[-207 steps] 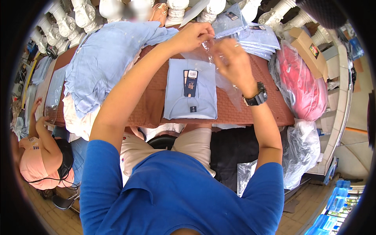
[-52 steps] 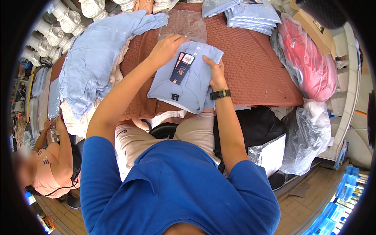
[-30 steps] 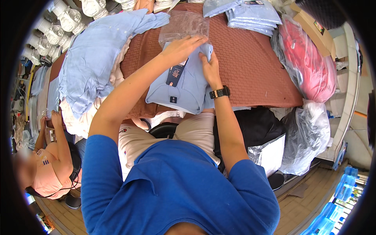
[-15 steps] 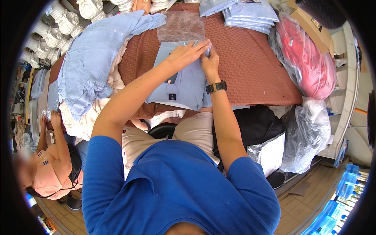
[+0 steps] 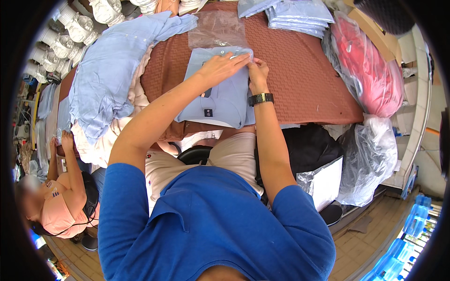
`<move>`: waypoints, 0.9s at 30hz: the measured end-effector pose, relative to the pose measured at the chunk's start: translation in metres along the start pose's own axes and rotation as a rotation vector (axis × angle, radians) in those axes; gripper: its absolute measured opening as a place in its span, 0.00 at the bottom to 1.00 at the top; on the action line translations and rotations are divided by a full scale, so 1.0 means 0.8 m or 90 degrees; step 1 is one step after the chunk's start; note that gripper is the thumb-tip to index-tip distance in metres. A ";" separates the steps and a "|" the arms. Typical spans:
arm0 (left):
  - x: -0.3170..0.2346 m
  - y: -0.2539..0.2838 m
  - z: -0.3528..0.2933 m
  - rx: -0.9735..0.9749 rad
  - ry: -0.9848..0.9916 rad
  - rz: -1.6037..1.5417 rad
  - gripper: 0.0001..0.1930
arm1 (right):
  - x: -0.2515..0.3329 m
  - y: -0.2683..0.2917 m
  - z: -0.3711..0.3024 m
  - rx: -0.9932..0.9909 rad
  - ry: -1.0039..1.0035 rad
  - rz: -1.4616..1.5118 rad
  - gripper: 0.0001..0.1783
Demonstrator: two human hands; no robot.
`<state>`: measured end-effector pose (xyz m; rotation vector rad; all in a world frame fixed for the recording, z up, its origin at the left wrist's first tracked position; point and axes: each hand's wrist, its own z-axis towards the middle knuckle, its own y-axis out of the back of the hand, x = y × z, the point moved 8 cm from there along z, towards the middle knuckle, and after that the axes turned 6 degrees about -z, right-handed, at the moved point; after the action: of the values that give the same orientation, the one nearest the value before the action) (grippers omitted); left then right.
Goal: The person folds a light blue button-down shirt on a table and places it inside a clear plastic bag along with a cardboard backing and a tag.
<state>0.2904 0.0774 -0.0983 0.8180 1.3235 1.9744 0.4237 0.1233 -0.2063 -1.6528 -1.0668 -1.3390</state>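
A folded light blue shirt [image 5: 225,100] with a small dark label lies in front of me on the brown-covered table. Clear film glints over its far part, and a clear plastic bag [image 5: 218,30] stretches flat beyond its far edge. My left hand [image 5: 222,65] rests across the far part of the shirt, fingers stretched out and holding nothing. At the shirt's far right corner my right hand [image 5: 258,72], below a dark wristwatch, is closed in a pinch on the edge of the clear plastic. My left forearm covers part of the shirt's left side.
Loose blue shirts [image 5: 110,70] are heaped on the left. A stack of bagged blue shirts [image 5: 300,16] sits at the far right, near a bag of red cloth [image 5: 361,65]. White busts [image 5: 77,28] stand far left. A seated person [image 5: 65,201] works at lower left.
My right hand has shifted slightly right and nearer to me, its fingertips now pinched together at the corner. My left hand stays nearly in place, its fingers a little lower.
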 end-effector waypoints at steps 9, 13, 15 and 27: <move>-0.001 -0.004 -0.027 -0.007 -0.017 0.029 0.35 | 0.015 -0.007 -0.006 0.135 0.076 0.007 0.25; -0.008 0.002 -0.010 -0.002 -0.015 -0.053 0.33 | 0.009 0.000 0.014 0.139 0.118 -0.031 0.28; -0.009 -0.006 -0.013 0.051 -0.008 -0.056 0.31 | 0.004 0.003 0.013 0.127 0.110 -0.057 0.29; 0.146 0.019 -0.149 -0.435 0.525 -0.376 0.15 | 0.079 0.054 -0.095 -0.141 0.388 -0.463 0.29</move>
<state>0.1238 0.0962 -0.1025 -0.7031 0.9659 2.0737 0.4429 0.0472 -0.1330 -0.8700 -1.1978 -2.3057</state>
